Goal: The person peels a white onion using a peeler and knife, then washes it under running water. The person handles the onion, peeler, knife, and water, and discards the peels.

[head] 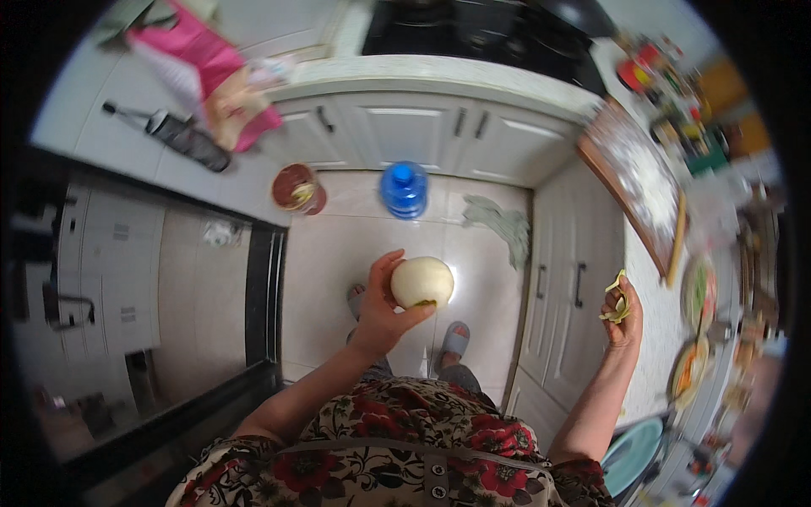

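A round, pale, peeled fruit or vegetable (422, 282) rests in my left hand (382, 310), above the tiled floor. A dark green-brown spot shows on its lower side, near my thumb. Out to the right, my right hand (624, 317) holds thin yellow-green peelings (616, 308) beside the edge of the worktop. On that worktop lies a wooden board (611, 171) dusted with white flour, a rolling pin (676, 244) along its right side. Two plates of cut food, one green and pink (699, 291), one orange (689, 374), stand nearby.
On the floor are a reddish-brown bin (309, 201) with scraps inside, a blue water bottle (404, 191) and a grey-green cloth (500, 222). A black hob (475, 38) is set in the far counter. A turquoise basin (633, 453) stands at the lower right.
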`<control>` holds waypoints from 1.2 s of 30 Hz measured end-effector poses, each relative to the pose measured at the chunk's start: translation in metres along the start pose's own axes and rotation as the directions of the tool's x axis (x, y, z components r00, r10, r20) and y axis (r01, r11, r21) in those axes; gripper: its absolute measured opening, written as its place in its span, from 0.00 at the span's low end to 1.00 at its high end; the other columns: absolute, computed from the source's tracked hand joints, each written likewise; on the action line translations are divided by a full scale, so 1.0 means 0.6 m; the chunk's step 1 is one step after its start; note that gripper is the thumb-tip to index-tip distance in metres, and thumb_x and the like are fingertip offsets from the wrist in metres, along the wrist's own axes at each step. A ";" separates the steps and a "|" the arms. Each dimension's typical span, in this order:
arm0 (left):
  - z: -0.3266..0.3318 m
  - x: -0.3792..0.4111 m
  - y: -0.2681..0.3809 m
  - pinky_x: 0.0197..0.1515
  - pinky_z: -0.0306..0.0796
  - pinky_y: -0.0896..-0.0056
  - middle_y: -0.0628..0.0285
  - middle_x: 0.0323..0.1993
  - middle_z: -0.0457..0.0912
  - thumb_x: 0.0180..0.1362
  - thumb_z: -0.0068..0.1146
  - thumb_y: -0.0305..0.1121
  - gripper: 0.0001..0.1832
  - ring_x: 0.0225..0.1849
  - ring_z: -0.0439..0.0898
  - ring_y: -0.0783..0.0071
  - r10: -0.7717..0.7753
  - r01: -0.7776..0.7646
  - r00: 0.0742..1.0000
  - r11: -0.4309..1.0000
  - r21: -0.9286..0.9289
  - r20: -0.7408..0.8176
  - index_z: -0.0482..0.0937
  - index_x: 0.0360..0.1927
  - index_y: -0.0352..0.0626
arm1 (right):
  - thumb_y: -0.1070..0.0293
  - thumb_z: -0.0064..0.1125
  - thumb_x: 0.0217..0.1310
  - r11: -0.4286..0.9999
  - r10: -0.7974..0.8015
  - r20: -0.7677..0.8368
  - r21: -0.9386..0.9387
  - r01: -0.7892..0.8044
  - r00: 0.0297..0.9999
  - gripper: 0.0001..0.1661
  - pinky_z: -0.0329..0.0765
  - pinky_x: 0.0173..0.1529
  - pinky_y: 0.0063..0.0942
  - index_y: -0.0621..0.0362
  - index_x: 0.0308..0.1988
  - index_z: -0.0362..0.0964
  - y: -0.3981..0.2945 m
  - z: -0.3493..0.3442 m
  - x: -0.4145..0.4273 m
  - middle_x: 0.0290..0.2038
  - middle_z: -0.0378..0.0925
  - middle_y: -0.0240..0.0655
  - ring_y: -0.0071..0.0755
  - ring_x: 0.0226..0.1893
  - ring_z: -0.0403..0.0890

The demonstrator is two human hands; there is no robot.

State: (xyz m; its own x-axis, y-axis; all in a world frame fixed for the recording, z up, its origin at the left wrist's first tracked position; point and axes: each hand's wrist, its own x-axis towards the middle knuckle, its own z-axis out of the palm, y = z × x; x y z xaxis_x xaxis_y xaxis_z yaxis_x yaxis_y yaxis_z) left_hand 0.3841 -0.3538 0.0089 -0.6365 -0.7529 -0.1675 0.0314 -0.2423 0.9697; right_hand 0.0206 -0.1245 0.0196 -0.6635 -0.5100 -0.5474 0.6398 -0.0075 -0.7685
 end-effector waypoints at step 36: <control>-0.761 0.013 -0.091 0.61 0.67 0.56 0.58 0.58 0.63 0.42 0.69 0.24 0.47 0.62 0.66 0.61 -0.199 0.039 0.525 0.977 -0.210 -0.828 0.54 0.66 0.46 | 0.75 0.52 0.63 0.777 0.483 0.220 -0.554 -0.299 0.848 0.04 0.79 0.26 0.29 0.65 0.36 0.71 1.051 1.281 0.529 0.28 0.75 0.38 0.32 0.22 0.74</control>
State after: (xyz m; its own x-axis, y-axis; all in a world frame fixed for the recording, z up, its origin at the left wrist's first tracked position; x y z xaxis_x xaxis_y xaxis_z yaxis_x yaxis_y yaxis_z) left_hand 0.7290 -0.6259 -0.1263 0.2975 -0.8535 -0.4278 0.1680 -0.3943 0.9035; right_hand 0.5115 -0.9521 -0.3840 -0.1686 -0.6249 -0.7623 0.4803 0.6233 -0.6171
